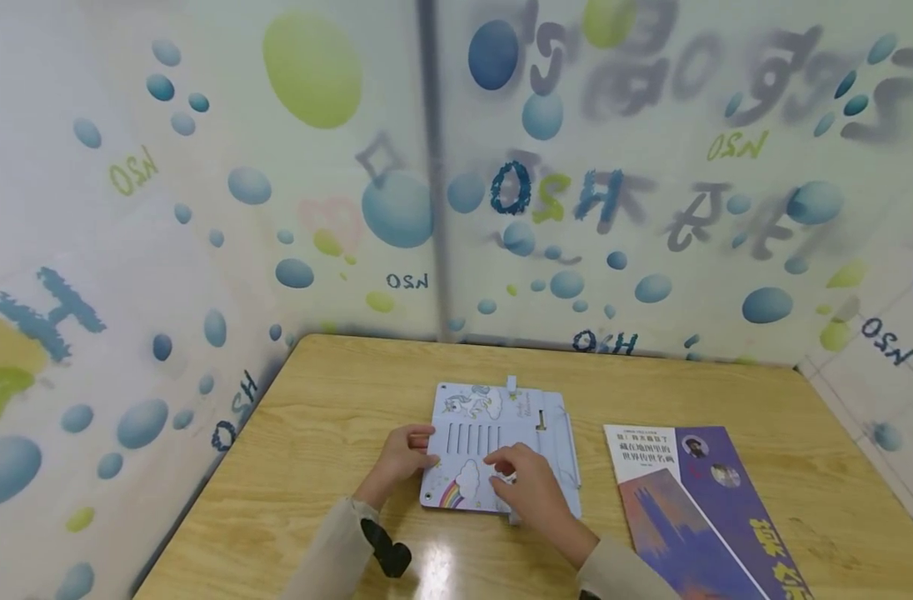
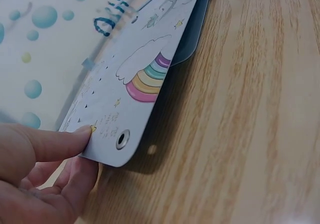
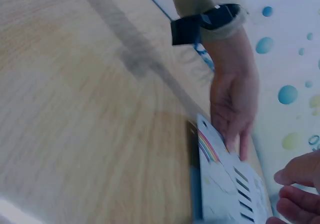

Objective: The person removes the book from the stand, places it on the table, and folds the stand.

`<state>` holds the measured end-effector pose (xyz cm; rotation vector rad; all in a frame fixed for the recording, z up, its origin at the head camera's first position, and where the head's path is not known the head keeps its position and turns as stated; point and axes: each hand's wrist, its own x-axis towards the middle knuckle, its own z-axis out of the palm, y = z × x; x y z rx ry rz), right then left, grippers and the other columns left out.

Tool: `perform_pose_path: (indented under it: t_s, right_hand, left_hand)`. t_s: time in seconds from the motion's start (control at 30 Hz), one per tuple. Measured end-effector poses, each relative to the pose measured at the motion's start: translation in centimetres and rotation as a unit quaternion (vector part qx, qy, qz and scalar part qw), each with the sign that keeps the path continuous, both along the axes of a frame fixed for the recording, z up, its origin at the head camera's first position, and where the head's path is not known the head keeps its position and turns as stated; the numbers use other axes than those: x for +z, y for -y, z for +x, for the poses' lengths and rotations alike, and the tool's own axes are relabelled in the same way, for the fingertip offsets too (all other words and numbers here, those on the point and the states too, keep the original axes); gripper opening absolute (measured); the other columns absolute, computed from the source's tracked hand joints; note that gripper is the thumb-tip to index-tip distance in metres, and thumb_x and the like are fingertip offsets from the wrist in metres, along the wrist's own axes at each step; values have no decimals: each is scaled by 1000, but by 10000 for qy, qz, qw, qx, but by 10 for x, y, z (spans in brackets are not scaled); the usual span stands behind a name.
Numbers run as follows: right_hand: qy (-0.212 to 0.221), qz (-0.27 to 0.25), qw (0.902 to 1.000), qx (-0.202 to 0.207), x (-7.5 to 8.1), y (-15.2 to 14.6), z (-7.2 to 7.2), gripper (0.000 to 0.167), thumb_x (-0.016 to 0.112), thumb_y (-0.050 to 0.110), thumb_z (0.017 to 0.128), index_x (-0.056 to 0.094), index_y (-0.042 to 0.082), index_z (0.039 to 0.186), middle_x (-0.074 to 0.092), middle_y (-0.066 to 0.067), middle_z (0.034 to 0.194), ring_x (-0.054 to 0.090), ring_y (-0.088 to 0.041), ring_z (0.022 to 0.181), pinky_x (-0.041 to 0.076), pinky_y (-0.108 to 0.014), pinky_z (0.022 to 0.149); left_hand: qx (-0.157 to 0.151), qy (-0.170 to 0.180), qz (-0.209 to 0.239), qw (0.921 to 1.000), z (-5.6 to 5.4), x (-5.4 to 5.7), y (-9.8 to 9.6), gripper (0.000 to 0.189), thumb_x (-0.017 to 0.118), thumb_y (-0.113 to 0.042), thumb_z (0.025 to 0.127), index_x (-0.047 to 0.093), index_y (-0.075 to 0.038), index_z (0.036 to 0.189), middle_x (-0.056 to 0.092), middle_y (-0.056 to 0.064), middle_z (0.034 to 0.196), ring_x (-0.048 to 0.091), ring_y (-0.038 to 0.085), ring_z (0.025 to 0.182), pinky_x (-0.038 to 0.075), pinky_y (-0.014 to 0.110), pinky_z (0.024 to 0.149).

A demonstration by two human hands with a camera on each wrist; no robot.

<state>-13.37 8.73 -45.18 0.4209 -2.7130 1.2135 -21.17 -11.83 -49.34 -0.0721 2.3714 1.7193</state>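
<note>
A pale blue book stand (image 1: 475,437), printed with a unicorn, a cloud and a rainbow, lies nearly flat on the table. It has a row of slots and metal eyelets in its left corners. At its left edge my left hand (image 1: 400,454) pinches the panel; in the left wrist view the thumb (image 2: 75,141) is on top and the other fingers are beneath. That edge is lifted off the wood. My right hand (image 1: 531,483) is over the stand's lower right part, fingers loosely bent. In the right wrist view its fingers (image 3: 295,174) hold nothing.
A book (image 1: 659,500) with a white and purple cover lies right of the stand. The wooden table (image 1: 336,392) meets bubble-printed walls (image 1: 336,183) at the back and left. A clip (image 1: 511,383) sticks out from the stand's far edge.
</note>
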Motion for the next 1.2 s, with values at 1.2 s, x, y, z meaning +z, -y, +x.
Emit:
perform_pose_path:
  t_s: [1.2]
  right_hand:
    - [743,9,9883,-1335,-38,-93,-5,8,69,0,77,67,5,81,64,1,76,58,-14,71,47,-27,65]
  left_hand:
    - [202,389,334,9985,2,0,-2,44,65,16,73,54,7,115,54,13,87,53,18,74,50,27,59]
